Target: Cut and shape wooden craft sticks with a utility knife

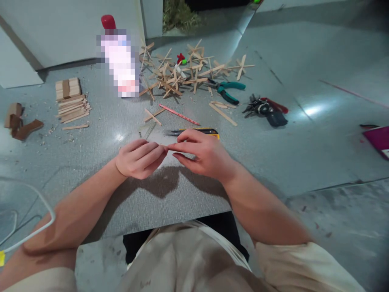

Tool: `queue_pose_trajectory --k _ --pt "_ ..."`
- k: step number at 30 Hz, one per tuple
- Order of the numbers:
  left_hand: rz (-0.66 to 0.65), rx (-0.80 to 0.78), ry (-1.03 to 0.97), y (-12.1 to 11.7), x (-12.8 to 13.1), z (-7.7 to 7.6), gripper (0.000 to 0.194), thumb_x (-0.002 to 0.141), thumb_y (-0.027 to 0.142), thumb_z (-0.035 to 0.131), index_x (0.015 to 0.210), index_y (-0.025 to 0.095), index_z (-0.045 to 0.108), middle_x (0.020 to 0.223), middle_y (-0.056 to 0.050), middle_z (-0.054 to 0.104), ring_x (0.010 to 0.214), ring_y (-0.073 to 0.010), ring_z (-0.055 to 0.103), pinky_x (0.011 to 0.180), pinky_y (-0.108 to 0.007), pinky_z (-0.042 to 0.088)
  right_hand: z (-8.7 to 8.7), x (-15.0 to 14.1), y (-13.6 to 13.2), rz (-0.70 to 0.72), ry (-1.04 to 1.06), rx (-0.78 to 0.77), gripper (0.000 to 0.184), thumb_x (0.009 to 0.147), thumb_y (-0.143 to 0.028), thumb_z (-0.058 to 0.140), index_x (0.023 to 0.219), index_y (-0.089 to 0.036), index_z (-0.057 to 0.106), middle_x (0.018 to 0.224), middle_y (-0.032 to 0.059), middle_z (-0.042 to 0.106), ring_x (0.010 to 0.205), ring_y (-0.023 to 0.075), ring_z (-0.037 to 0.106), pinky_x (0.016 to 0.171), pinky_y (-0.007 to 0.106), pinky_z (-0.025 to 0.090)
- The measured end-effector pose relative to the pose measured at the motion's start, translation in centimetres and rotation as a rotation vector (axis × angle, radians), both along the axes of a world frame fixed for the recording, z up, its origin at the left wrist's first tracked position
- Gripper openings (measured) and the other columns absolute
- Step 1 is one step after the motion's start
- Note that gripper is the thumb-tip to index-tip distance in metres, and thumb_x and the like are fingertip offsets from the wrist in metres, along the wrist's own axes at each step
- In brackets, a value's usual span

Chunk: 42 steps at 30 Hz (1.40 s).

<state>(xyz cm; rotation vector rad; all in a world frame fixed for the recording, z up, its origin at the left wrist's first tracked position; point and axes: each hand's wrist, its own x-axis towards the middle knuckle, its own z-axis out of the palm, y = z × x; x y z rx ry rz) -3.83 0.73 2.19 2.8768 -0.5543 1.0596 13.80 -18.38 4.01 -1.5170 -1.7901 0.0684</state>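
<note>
At mid-frame, the left hand (142, 159) has its fingers pinched together and meets the forefinger of the right hand (203, 154), whose thumb stands narrowly apart; what they pinch (too small to tell) is unclear. Just beyond lies a slim black-and-yellow knife (214, 132); above it, 2 flat, crossed wooden sticks (153, 115). Spiky wooden stars (166, 77) heap at upper centre on the streaky grey table (146, 207).

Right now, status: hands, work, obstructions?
Left hand, right hand: fingers close together, grip unclear. Two crossed pale wooden sticks beyond. Possible obstacle: yellow-and-black utility knife, partly hidden by right hand.
</note>
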Motion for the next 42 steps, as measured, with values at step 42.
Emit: queue_pose_trajectory --k 42 --pt "-0.004 -0.002 0.222 -0.3 -0.1 1.5 0.018 0.099 0.018 0.063 0.093 0.028 0.077 0.085 0.002 0.080 0.069 -0.0161 0.072 0.065 -0.033 0.061 -0.1 0.4 0.3 -0.275 0.170 -0.059 0.007 0.103 -0.020 0.052 0.098 -0.024 0.054 0.092 0.0040 0.065 0.083 0.0199 0.062 0.078 0.033 0.048"
